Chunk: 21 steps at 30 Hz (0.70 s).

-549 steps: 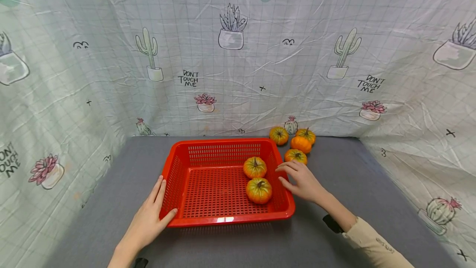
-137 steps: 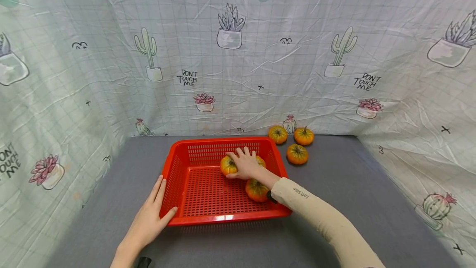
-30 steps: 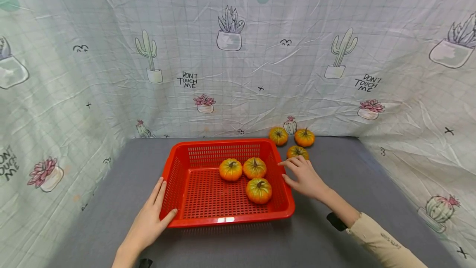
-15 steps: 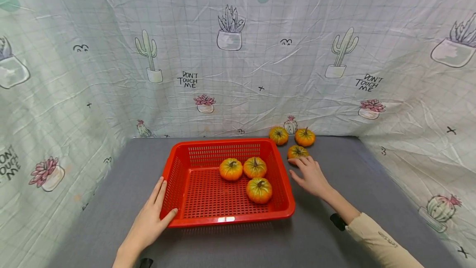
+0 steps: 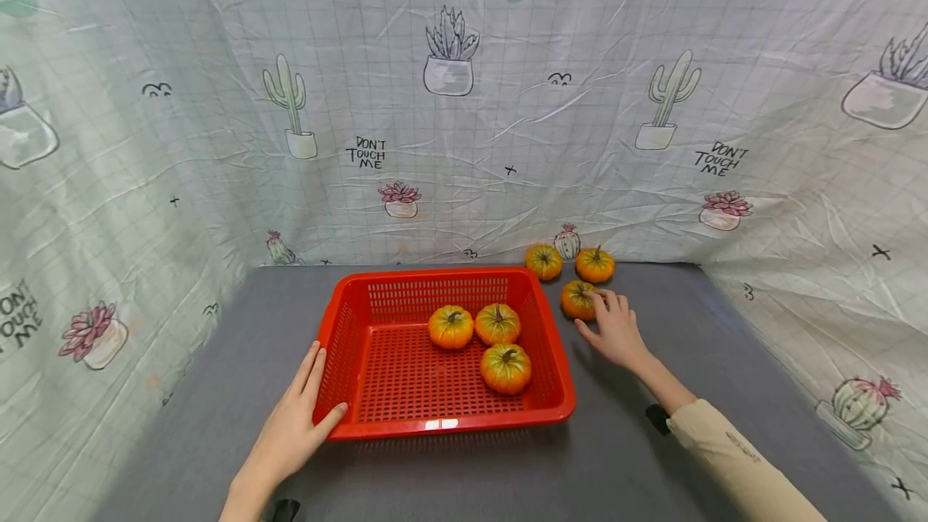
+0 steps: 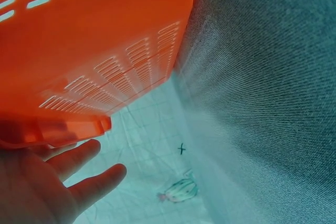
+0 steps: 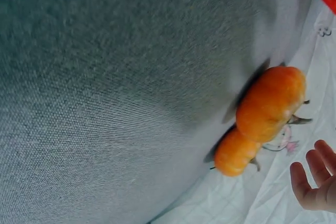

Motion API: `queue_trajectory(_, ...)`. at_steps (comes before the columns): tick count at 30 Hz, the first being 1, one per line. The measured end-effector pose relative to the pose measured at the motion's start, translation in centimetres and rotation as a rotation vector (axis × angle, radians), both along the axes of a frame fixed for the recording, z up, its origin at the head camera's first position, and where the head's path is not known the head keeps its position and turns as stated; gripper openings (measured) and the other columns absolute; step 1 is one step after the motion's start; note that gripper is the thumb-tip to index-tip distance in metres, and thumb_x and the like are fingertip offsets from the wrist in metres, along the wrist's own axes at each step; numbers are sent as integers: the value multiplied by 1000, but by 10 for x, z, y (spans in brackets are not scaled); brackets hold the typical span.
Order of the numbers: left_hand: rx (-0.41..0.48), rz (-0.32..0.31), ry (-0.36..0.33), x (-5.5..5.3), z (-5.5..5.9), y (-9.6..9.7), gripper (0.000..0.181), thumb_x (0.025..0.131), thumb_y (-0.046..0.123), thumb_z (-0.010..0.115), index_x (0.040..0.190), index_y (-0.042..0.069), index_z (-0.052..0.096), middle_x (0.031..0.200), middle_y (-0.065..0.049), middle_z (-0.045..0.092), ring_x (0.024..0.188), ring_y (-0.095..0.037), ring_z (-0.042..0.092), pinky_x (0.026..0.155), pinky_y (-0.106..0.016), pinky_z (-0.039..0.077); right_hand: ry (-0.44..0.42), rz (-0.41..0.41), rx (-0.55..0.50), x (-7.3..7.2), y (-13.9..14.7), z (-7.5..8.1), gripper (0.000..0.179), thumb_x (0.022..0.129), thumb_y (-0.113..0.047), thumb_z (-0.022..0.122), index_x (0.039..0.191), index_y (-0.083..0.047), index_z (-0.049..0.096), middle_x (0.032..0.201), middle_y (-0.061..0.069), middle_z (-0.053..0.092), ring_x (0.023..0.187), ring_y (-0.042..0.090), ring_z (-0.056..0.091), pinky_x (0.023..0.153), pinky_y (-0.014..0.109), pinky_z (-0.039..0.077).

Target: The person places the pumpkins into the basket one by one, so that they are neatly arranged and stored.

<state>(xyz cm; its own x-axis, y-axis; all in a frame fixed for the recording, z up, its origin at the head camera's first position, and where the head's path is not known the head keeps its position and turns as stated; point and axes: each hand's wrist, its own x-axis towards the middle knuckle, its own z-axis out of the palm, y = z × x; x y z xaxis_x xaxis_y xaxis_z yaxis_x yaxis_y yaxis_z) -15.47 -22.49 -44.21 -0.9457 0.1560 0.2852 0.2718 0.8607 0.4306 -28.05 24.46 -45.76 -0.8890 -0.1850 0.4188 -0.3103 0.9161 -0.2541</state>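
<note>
A red slotted plastic basket stands on the grey table with three small orange-yellow pumpkins inside: one left, one right and one nearer. My left hand rests at its left front corner, fingers stretched along the rim. In the left wrist view these fingers are spread beside the basket's rim. My right hand is over the right side of a pumpkin outside the basket. In the right wrist view its fingers look loosely bent and apart from the pumpkins.
Two more pumpkins lie at the back of the table, one left and one right. Behind them hangs a pale curtain with cactus prints, which also closes in both sides. The grey tabletop extends right of the basket.
My right hand has moved from the basket's right rim rightward and away, onto the nearest outside pumpkin. Earlier it set a third pumpkin in the basket. My left hand stays put.
</note>
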Motion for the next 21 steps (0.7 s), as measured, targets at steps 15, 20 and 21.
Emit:
queue_trajectory(15, 2, 2, 20, -1, -3, 0, 79, 82, 30, 60, 142, 2, 17, 149, -13, 15, 124, -38, 36, 85, -56, 41, -85, -59, -15, -26, 11, -7, 62, 81, -35, 61, 127, 1, 38, 126, 26, 36, 106, 43, 33, 72, 52, 31)
queue_trajectory(20, 1, 5, 8, -1, -2, 0, 79, 81, 29, 60, 142, 2, 17, 149, -13, 14, 124, -39, 36, 86, -56, 41, -102, -65, -24, -32, 12, -9, 61, 82, -35, 60, 128, 0, 38, 128, 25, 35, 108, 43, 32, 74, 55, 31)
queue_trajectory(21, 1, 4, 7, -1, -2, 0, 79, 82, 29, 60, 142, 2, 17, 149, -14, 14, 124, -39, 36, 86, -56, 41, -108, -67, -26, -33, 13, -9, 61, 83, -35, 60, 128, 0, 38, 128, 25, 35, 108, 44, 32, 74, 55, 31)
